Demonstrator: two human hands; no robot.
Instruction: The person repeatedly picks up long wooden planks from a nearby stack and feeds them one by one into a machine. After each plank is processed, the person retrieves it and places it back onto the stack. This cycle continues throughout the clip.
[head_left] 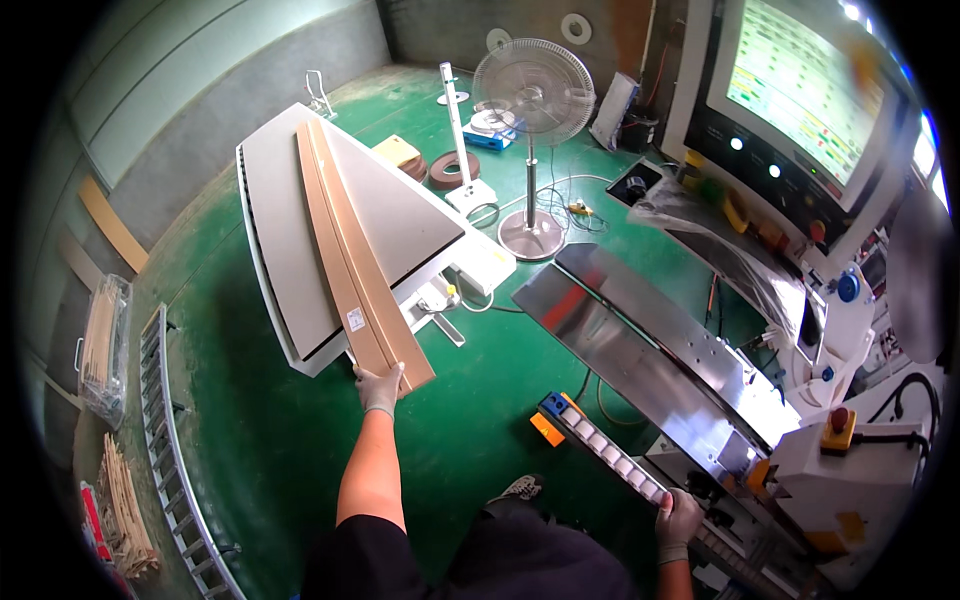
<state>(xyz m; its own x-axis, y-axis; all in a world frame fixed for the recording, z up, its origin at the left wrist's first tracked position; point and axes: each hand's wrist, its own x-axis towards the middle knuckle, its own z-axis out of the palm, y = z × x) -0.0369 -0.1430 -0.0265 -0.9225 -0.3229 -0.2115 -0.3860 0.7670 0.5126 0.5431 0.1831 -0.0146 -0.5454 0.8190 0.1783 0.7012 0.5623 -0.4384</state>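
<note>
My left hand [380,388], in a pale glove, grips the near end of a long brown board [355,265]. A small white label sticks to it near that end. Most of its length lies on a grey-topped white table [275,230], and the near end juts past the edge. More than one strip seems to lie together there; I cannot tell how many. At the lower right my right hand [680,518], also gloved, is closed on a rail of white rollers [610,455] along the machine's side. Its fingertips are partly hidden.
A machine with a metal bed [630,345] and a lit screen [800,85] stands right. Beyond the table are a standing fan [533,95], loose cables and brown tape rolls [455,170]. A ladder [170,450] and bundled wooden strips [122,500] line the left side.
</note>
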